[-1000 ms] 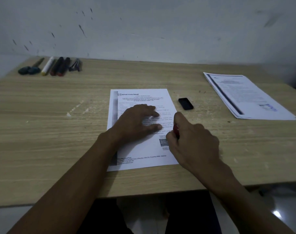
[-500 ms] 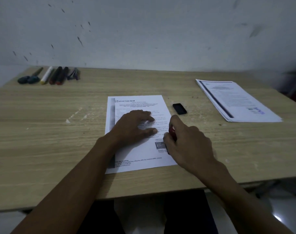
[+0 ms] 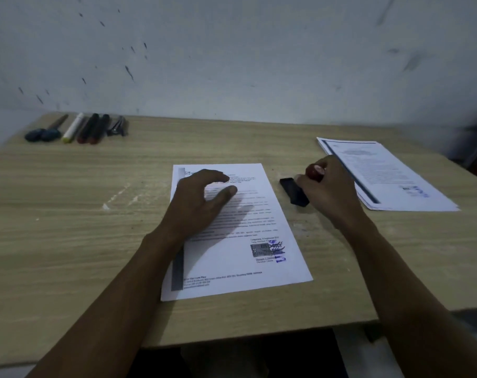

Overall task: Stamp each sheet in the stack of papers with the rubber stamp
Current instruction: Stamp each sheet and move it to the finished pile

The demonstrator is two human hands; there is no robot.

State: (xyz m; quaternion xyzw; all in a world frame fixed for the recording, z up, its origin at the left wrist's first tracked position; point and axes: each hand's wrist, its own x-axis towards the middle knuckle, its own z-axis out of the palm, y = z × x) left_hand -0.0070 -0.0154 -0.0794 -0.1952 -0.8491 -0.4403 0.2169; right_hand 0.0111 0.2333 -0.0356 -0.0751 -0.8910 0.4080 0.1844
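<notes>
While rubber stamp (image 3: 315,172) is gripped in right hand (image 3: 327,188) over black ink pad (image 3: 294,191): square, even press advised; left hand (image 3: 201,203) flat, fingers spread, sheet (image 3: 259,214) pinned.

Single head-worn view, looking forward and down, close over wooden table (image 3: 68,214), wall (image 3: 231,50) behind

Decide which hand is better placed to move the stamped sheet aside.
Left. The left hand already rests open on the stamped sheet, while the right hand grips the rubber stamp at the ink pad.
</notes>
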